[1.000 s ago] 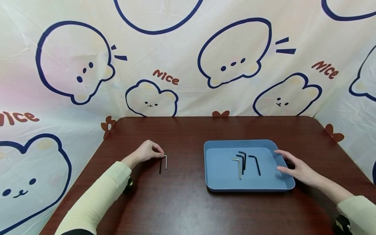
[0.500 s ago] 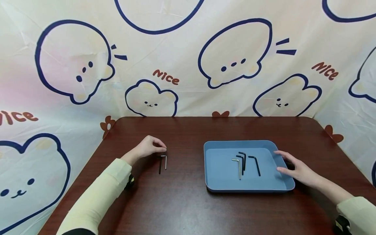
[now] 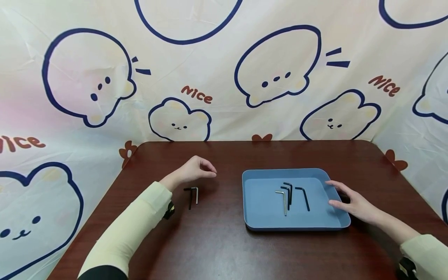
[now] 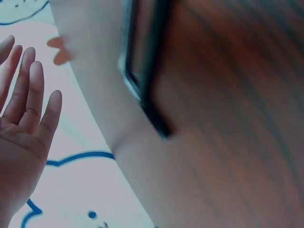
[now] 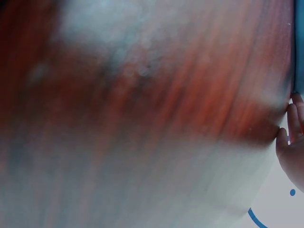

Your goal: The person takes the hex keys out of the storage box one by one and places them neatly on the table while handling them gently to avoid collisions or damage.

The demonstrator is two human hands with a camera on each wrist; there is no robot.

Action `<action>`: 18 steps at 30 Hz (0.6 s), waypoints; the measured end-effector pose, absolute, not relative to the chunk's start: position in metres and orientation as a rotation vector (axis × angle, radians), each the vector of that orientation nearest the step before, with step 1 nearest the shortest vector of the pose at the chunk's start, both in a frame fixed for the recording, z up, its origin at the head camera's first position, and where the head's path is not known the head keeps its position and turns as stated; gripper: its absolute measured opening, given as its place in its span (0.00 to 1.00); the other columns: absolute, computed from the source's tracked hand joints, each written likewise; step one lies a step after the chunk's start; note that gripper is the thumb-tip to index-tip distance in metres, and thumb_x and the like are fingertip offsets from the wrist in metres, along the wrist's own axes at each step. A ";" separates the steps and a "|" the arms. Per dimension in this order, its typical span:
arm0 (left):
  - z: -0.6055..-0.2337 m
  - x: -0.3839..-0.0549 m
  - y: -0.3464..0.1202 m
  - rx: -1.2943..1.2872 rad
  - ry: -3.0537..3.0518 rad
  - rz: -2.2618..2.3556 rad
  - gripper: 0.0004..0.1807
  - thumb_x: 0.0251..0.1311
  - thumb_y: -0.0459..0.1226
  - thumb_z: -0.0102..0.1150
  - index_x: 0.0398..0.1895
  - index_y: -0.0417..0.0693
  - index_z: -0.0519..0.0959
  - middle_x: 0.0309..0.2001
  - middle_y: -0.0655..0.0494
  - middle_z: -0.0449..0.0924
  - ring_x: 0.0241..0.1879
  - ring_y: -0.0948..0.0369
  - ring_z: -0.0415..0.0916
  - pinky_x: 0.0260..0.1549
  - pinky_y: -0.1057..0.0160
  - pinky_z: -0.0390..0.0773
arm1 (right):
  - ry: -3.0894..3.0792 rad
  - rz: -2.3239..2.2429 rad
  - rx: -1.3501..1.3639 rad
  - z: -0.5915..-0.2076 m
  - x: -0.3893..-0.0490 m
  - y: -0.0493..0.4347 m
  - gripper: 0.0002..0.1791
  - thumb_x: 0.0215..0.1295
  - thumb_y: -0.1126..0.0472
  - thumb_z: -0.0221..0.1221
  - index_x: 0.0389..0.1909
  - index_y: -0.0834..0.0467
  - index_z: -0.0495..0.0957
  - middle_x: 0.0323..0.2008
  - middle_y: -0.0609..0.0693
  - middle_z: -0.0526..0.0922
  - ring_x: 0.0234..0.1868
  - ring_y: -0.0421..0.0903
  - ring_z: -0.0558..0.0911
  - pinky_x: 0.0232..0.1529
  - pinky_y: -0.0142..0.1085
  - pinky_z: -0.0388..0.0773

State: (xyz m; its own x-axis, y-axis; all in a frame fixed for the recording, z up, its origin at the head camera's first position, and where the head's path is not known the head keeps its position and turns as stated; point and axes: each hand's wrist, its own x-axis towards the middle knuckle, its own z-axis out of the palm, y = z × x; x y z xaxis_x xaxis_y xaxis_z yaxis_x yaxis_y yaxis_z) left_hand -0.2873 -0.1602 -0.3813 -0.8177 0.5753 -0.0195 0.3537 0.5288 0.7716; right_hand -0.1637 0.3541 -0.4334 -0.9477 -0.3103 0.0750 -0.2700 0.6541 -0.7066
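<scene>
Two L-shaped hex keys lie side by side on the left half of the table: a black hex key (image 3: 190, 199) and a silver hex key (image 3: 197, 196). Both appear large and blurred in the left wrist view, the black hex key (image 4: 156, 52) partly over the silver one. My left hand (image 3: 194, 169) is raised just behind and to the right of them, holding nothing; its fingers (image 4: 32, 90) look loosely extended. At the right, a blue tray (image 3: 259, 214) holds several hex keys (image 3: 289, 196). My right hand (image 3: 355, 204) rests on the tray's right rim with thumb and fingers spread.
A dark brown wooden table (image 3: 210, 241) carries everything. Behind and beside it hangs a pale cloth (image 3: 224, 70) printed with cartoon figures. Table surface lies between the left pair of hex keys and the tray.
My left hand has drawn away from the two hex keys, moving right and slightly up, leaving them lying on the table. The right hand stays at the tray rim.
</scene>
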 end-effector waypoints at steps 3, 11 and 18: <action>-0.378 -0.288 -0.147 0.807 2.467 1.161 0.11 0.59 0.38 0.68 0.40 0.38 0.85 0.36 0.57 0.85 0.39 0.58 0.77 0.42 0.59 0.76 | 2.807 -1.193 -0.495 -0.433 -0.164 0.355 0.35 0.65 0.63 0.62 0.69 0.64 0.57 0.63 0.72 0.61 0.58 0.72 0.64 0.49 0.71 0.62; -0.367 -0.288 -0.115 0.934 2.417 1.139 0.05 0.59 0.36 0.68 0.37 0.49 0.87 0.36 0.59 0.84 0.39 0.57 0.78 0.42 0.60 0.78 | 2.812 -1.194 -0.506 -0.434 -0.163 0.355 0.35 0.64 0.64 0.62 0.68 0.64 0.57 0.64 0.72 0.61 0.58 0.73 0.64 0.49 0.72 0.62; -0.360 -0.287 -0.093 1.046 2.380 1.144 0.08 0.58 0.36 0.68 0.39 0.41 0.86 0.36 0.59 0.85 0.38 0.59 0.79 0.42 0.63 0.79 | 2.801 -1.189 -0.482 -0.433 -0.163 0.354 0.35 0.65 0.63 0.62 0.69 0.63 0.57 0.64 0.73 0.61 0.59 0.73 0.63 0.49 0.72 0.62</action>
